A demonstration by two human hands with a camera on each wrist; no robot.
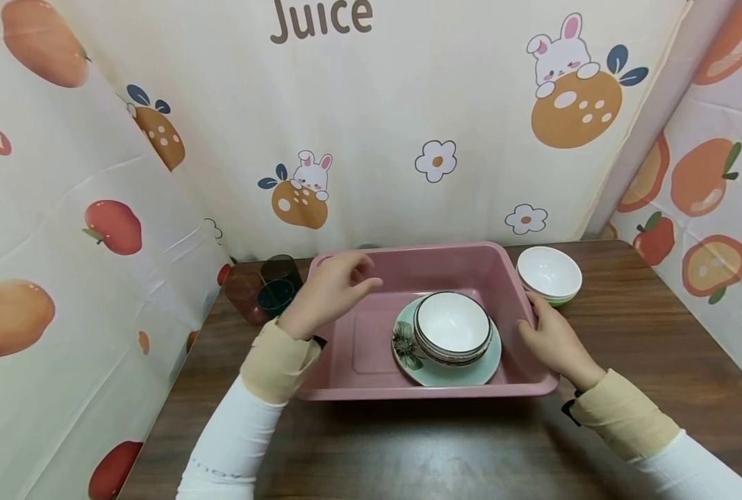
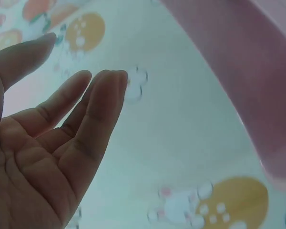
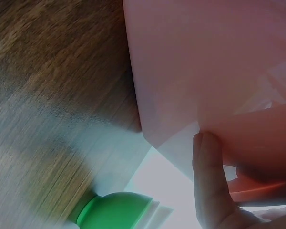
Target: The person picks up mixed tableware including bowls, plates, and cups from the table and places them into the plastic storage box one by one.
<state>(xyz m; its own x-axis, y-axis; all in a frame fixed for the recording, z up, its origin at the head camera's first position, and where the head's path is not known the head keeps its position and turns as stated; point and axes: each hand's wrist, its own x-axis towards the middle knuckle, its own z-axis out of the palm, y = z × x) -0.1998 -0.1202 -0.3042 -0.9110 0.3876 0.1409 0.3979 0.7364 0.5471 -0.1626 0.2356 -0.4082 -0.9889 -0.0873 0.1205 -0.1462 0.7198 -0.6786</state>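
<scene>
White sleeves (image 1: 233,430) with tan cuffs (image 1: 624,413) are closest to the lens, coming up from about 7 and 5 o'clock. They lead to a pink tub (image 1: 371,347) sitting mid-view on a dark wood table (image 1: 408,451), so call the tub's middle the clock centre, with 12 at the back wall.

Right hand (image 1: 555,340) is just past 3 o'clock, holding the tub's side by the rim; the wrist cam shows a finger flat against the outer wall. Left hand (image 1: 333,288) hangs around 10, over the far corner, with nothing in it: fingers loosely bent, thumb well apart from them, so a pretty wide gap.

Inside the tub, towards 4, is a mint plate (image 1: 452,376) with a dark flower at its 9 o'clock, and some dark-rimmed white bowls (image 1: 454,323) stacked on it. More white bowls (image 1: 549,271), green underneath, are at 2, just outside the tub. Tinted cups (image 1: 275,297) bunch up around 10, past the left hand. Fruit-and-bunny cloth (image 1: 371,104) covers the wall at 12.
</scene>
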